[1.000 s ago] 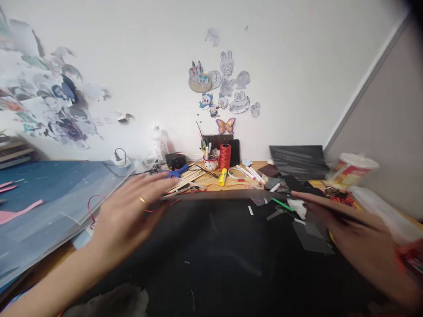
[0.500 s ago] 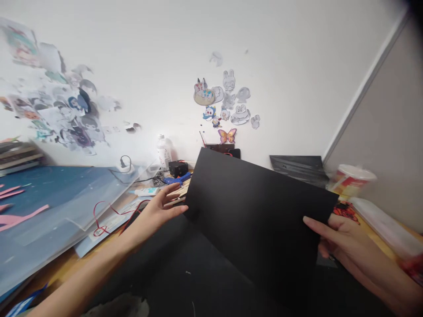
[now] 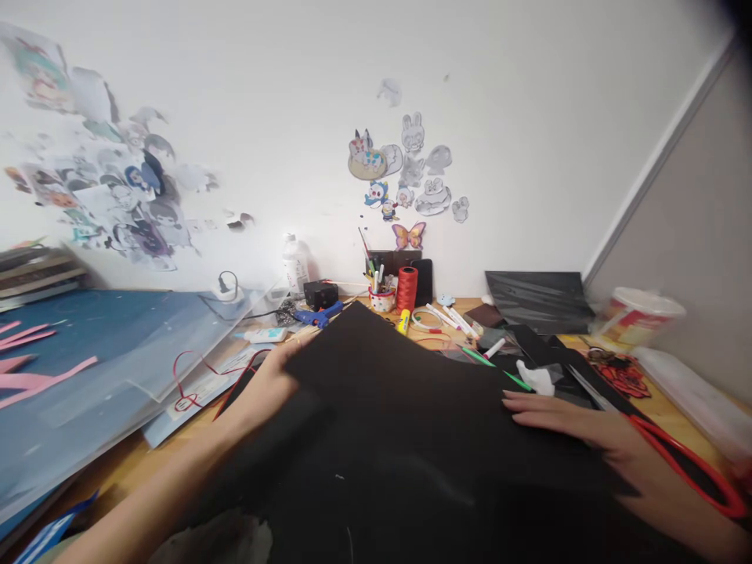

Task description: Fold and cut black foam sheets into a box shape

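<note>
A large sheet of black paper (image 3: 405, 376) is tilted over a black work surface (image 3: 329, 509) in front of me, its far corner raised and its right part bent lower. At the sheet's left edge is my left hand (image 3: 276, 380), closed on it, with the fingers mostly hidden behind the paper. My right hand (image 3: 564, 423) rests with its fingers stretched out flat at the sheet's right side, touching it. Red-handled scissors (image 3: 685, 466) lie beside the right wrist. A green pen-like tool (image 3: 493, 366) and a crumpled white tissue (image 3: 536, 377) lie just beyond the right fingertips.
Behind the sheet stand a pen cup (image 3: 381, 299), a red thread spool (image 3: 406, 290) and a glue stick (image 3: 403, 321). A blue glue gun (image 3: 319, 315) lies left of them. Clear plastic sheeting (image 3: 146, 368) covers the left side. A white tub (image 3: 638, 317) stands right.
The black sheet has come down from its raised, tilted position, uncovering the pen cup, spool and scissors. My right hand has gone from pinching its corner to lying flat; my left now grips its edge.
</note>
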`<state>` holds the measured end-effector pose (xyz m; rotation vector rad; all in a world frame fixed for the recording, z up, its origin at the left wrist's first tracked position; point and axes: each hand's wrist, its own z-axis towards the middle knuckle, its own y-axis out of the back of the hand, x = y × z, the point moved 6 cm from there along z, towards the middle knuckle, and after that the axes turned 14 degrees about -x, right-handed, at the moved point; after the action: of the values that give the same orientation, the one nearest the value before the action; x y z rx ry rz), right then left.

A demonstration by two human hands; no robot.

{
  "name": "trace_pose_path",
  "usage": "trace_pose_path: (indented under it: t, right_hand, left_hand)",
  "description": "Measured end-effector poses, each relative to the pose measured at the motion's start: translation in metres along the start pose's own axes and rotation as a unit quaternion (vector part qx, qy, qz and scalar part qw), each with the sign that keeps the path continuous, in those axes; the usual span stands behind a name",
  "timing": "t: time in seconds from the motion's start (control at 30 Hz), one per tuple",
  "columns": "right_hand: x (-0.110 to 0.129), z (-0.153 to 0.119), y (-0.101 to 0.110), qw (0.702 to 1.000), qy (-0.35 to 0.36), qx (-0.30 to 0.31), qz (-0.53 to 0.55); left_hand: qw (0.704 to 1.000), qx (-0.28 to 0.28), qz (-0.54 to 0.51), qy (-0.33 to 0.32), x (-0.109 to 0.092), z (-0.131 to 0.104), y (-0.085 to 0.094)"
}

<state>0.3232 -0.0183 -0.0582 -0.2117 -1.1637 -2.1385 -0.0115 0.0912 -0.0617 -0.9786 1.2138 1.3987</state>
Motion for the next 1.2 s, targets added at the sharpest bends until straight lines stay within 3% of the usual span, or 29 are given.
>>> trace_pose_path:
  t: [0.07,0.2,0.27,0.33,0.43,0.5,0.6,0.7,0.97,1.2]
  right_hand:
    - [-0.014,-0.015,-0.019,0.998,0.002,0.058,0.035]
    - [-0.037,-0.041,-0.050,0.981,-0.045,0.162,0.092]
    - [-0.042,-0.045,-0.056,0.976,-0.071,0.173,0.110]
    - [-0.043,-0.045,-0.057,0.975,-0.080,0.173,0.118]
    - [-0.042,-0.044,-0.054,0.978,-0.059,0.184,0.081]
    - [-0.044,-0.048,-0.051,0.979,-0.040,0.198,0.031]
    - [-0.046,-0.057,-0.044,0.978,-0.028,0.203,-0.026]
    - [-0.047,-0.068,-0.038,0.978,-0.017,0.199,-0.051]
    - [-0.039,-0.083,-0.039,0.964,0.026,0.215,-0.152]
    - [-0.008,-0.081,-0.048,0.952,0.154,0.165,-0.207]
  left_hand:
    - [0.997,0.016,0.069,-0.026,0.011,-0.005,0.011]
    - [0.974,-0.009,0.193,-0.121,0.018,-0.013,0.026]
    - [0.960,0.060,0.230,-0.146,0.020,-0.025,0.013]
    - [0.937,0.164,0.259,-0.166,0.023,-0.045,-0.008]
    - [0.883,0.304,0.303,-0.190,0.032,-0.082,-0.038]
    - [0.848,0.350,0.340,-0.208,0.038,-0.100,-0.050]
    - [0.812,0.364,0.385,-0.243,0.044,-0.112,-0.059]
    - [0.796,0.371,0.407,-0.252,0.049,-0.113,-0.062]
    - [0.777,0.384,0.445,-0.224,0.049,-0.116,-0.065]
    - [0.776,0.386,0.452,-0.210,0.048,-0.116,-0.067]
